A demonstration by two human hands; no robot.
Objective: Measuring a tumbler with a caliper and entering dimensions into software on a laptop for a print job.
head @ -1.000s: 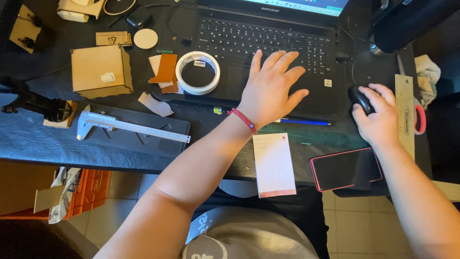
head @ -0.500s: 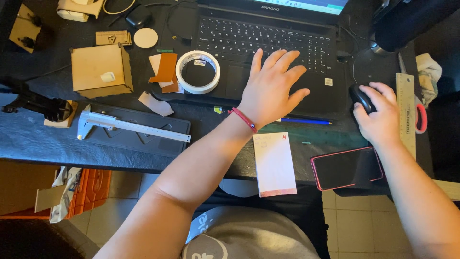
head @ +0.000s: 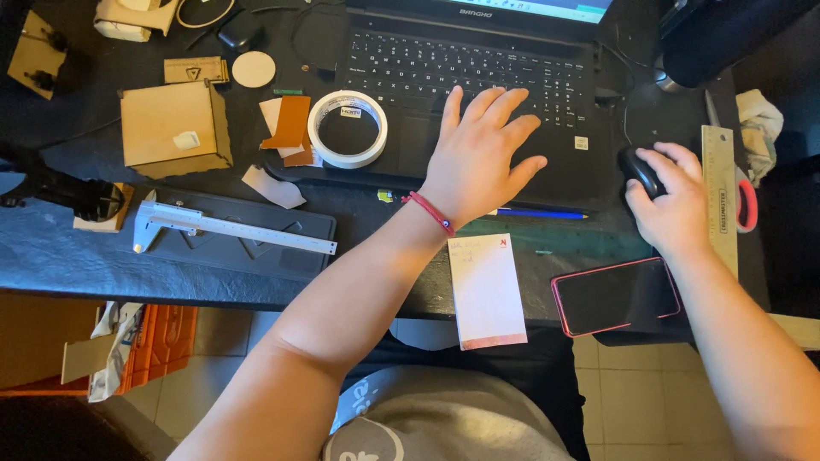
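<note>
My left hand (head: 481, 154) lies flat with fingers spread on the palm rest and lower keys of a black laptop (head: 401, 60); a red bracelet circles the wrist. My right hand (head: 675, 201) is curled over a black computer mouse (head: 639, 169) to the right of the laptop. A blue pen (head: 542, 214) lies on the dark desk just below the laptop. A white notepad (head: 485, 288) overhangs the desk's front edge between my arms.
A phone in a red case (head: 615, 295) lies by my right wrist, with a ruler (head: 723, 192) and red-handled scissors (head: 746, 205) beside it. A tape roll (head: 347, 128), small wooden box (head: 175, 126), metal caliper (head: 231, 227) and cardboard scraps sit left.
</note>
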